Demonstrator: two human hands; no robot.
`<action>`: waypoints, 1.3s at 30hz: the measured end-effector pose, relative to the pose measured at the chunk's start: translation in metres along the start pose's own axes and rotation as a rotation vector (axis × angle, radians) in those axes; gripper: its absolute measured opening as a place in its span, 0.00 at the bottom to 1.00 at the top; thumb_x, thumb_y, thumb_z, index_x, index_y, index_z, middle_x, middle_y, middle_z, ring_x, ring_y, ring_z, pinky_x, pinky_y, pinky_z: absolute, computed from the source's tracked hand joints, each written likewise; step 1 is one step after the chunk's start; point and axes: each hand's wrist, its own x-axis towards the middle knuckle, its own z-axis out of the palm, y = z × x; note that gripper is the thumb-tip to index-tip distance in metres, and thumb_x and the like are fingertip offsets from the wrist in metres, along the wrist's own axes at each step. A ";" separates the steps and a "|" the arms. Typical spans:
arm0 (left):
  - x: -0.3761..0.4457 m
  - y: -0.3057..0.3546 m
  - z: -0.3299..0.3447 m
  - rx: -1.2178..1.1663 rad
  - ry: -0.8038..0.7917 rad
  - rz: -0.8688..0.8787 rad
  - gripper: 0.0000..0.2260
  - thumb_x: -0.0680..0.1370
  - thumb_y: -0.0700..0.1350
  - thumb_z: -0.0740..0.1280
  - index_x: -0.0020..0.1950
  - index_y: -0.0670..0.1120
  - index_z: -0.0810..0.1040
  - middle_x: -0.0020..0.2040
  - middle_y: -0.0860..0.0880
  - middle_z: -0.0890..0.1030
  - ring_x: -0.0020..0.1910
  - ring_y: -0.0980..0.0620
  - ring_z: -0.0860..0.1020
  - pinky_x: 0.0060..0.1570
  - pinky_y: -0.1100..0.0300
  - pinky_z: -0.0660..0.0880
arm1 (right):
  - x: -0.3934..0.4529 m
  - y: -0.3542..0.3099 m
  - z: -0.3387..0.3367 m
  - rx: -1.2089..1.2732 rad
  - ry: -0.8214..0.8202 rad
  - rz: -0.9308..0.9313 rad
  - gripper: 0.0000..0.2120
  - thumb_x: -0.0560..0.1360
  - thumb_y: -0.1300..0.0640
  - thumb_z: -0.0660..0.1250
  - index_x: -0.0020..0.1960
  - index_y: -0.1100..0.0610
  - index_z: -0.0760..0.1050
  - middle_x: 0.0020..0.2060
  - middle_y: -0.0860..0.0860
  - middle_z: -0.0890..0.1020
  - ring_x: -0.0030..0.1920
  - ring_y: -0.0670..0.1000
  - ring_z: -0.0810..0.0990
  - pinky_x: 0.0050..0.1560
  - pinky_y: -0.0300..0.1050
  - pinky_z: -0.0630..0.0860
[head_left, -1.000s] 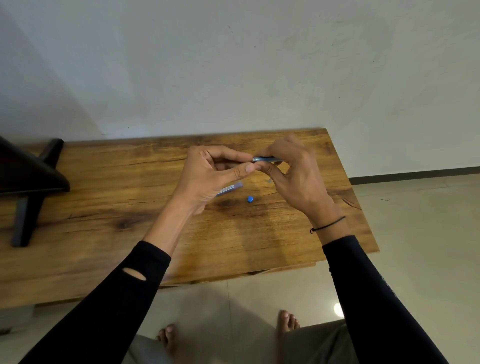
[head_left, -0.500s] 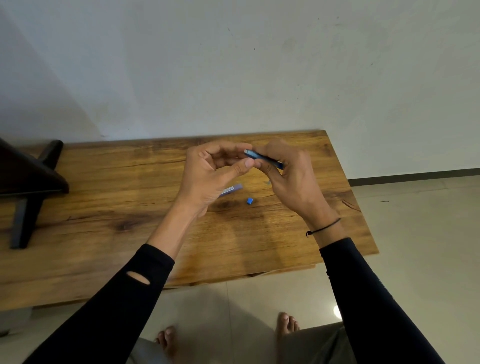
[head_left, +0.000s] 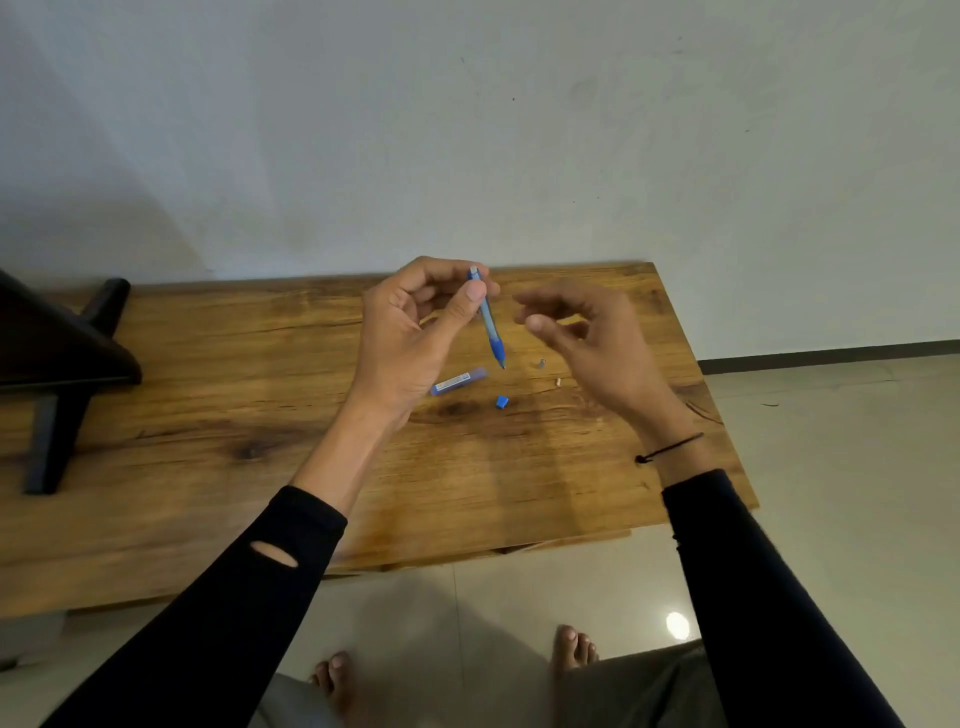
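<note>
My left hand pinches the upper part of a blue mechanical pencil between thumb and fingers, its tip pointing down above the wooden table. My right hand hovers to the right of the pencil with loosely curled fingers and holds nothing that I can see. On the table below lie a blue lead case, a small blue cap, a small grey metal piece and a tiny white piece.
A dark wooden stand sits on the table's left end. A white wall is behind the table. The tiled floor lies to the right, and my bare feet show below the table's front edge.
My right hand let go of the pencil and moved right. My left hand turned the pencil from lying across to hanging tip down. The grey and white pieces are now uncovered.
</note>
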 end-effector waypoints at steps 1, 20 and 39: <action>0.000 0.000 0.000 0.008 0.003 -0.007 0.04 0.82 0.42 0.75 0.57 0.47 0.86 0.50 0.49 0.91 0.56 0.47 0.89 0.57 0.54 0.84 | 0.000 0.009 -0.009 -0.067 0.029 0.039 0.09 0.82 0.60 0.73 0.61 0.53 0.85 0.51 0.45 0.88 0.52 0.43 0.86 0.52 0.46 0.83; -0.002 -0.003 0.003 0.098 -0.034 -0.025 0.05 0.83 0.44 0.74 0.56 0.54 0.86 0.51 0.55 0.89 0.55 0.51 0.88 0.50 0.57 0.86 | -0.013 0.049 0.006 -0.689 -0.262 0.092 0.06 0.80 0.60 0.73 0.48 0.54 0.76 0.48 0.51 0.81 0.47 0.56 0.80 0.46 0.55 0.79; -0.004 -0.012 0.010 0.301 -0.130 0.070 0.06 0.81 0.43 0.76 0.58 0.51 0.87 0.52 0.52 0.90 0.51 0.52 0.86 0.40 0.66 0.81 | -0.002 -0.020 0.015 0.444 0.134 0.005 0.03 0.82 0.68 0.71 0.51 0.62 0.78 0.44 0.57 0.85 0.45 0.56 0.89 0.46 0.51 0.88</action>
